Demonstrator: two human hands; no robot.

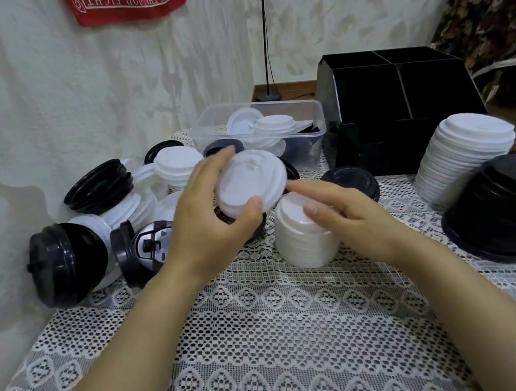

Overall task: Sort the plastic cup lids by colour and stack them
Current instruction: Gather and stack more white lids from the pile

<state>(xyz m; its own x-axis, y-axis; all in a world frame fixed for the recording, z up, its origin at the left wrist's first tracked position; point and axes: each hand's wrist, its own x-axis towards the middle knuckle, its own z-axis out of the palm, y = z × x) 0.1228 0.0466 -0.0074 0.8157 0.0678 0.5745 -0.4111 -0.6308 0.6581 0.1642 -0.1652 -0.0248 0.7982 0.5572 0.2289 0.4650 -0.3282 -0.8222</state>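
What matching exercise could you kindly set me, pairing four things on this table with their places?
Things:
1. single white lid
2. short white stack
3. clear tub
4. black divided box

Places:
A. right of the tub
B. under the right hand
C. in the grip of the left hand
D. at the back, holding loose lids

Pairs: 1-C, 2-B, 3-D, 4-A.

Soft even indoor light, faint shadows, wide-angle edge bending, slightly blurred corners
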